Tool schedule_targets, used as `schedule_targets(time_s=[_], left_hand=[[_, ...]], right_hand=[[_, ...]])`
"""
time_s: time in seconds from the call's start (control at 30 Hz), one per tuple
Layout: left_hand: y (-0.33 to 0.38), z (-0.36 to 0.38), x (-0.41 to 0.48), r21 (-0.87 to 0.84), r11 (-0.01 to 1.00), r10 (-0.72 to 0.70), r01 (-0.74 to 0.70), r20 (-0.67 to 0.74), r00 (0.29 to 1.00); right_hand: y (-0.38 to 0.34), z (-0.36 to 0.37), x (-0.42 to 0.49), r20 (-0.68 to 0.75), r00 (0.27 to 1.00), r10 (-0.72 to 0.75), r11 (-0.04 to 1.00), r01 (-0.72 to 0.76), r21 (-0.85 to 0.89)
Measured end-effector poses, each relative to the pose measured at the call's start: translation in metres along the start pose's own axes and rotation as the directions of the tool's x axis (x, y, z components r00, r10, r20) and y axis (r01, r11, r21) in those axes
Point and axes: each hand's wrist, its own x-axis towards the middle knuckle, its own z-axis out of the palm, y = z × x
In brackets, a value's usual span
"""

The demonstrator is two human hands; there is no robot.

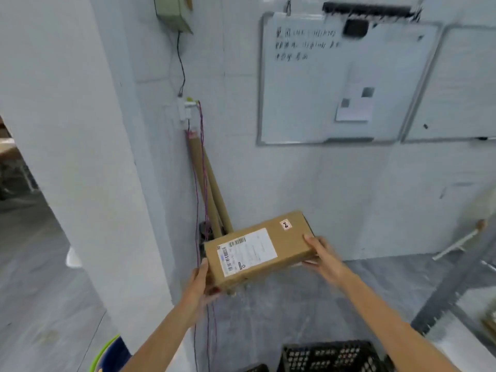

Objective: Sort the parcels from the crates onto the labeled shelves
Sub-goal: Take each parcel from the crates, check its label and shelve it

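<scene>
parcel [259, 249]: brown cardboard box, up in the air below the whiteboard [343, 81], lying flat-ish and slanted, label side up
left hand [202, 284]: clamped round the parcel's end down-left of the whiteboard, thumb up along the edge, fingers tucked under and mostly hidden
right hand [322, 255]: gripping the other end, straight below the whiteboard, thumb on top, fingers curled underneath, kinda smeared by blur
shipping label [247, 252]: white, barcodes visible, print way too blurry to read
small sticker [285, 225]: near the parcel's far corner, dark scribble, no clue what it says
whiteboard: on the wall, few handwritten lines up top, unreadable; sheet of paper stuck lower down
crate [330, 355]: black mesh, far below the whiteboard, chopped off by the bottom edge, contents can't tell
cardboard tubes [212, 189]: leaning in the corner lower-left of the whiteboard, bottom ends hidden behind the parcel
second board [461, 84]: just right of the whiteboard, cut off at the edge
</scene>
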Motion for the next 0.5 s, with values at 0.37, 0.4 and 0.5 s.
schedule_targets(time_s=[0.37, 0.4, 0.5], left_hand=[[0.105, 0.043, -0.049, -0.055, 0.957, 0.272, -0.285, 0.509, 0.817], [0.106, 0.047, -0.051, -0.028, 0.959, 0.248, -0.28, 0.554, 0.795], [0.1, 0.068, -0.058, 0.158, 0.94, 0.13, -0.303, 0.654, 0.745]], right_hand=[[-0.161, -0.059, -0.089, 0.079, 0.922, -0.379, 0.915, 0.386, -0.116], [-0.163, -0.065, -0.095, 0.083, 0.916, -0.393, 0.904, 0.401, -0.148], [-0.165, -0.082, -0.115, 0.063, 0.902, -0.428, 0.873, 0.43, -0.23]])
